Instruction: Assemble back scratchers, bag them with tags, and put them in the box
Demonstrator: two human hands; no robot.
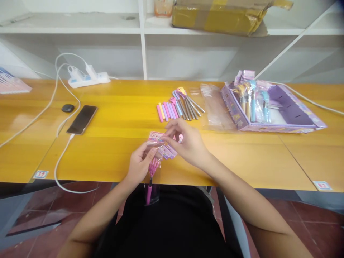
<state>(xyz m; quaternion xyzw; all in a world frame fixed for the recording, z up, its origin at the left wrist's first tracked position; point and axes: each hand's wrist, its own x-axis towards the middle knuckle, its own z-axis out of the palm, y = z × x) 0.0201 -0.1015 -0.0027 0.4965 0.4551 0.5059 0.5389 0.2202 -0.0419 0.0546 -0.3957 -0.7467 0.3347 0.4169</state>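
My left hand (140,164) is closed on a clear plastic bag (156,195). Inside the bag hangs a pink hand-shaped back scratcher (153,168), its lower end past the table's front edge. At the bag's top, my right hand (188,141) pinches a printed header card (156,137) between thumb and fingers. Under the right hand, partly hidden, several small purple printed cards (167,152) lie on the table. Beyond them are a row of pastel handle grips (167,110) and several metal back scratcher rods (188,107) with coloured hand-shaped heads.
A purple display box (295,127) with bagged back scratchers (251,102) stands at the right, beside empty plastic bags (215,109). On the left lie a phone (82,120) on a white cable, a black earbud case (68,108) and a power strip (88,80). Shelves hold a taped carton (220,16).
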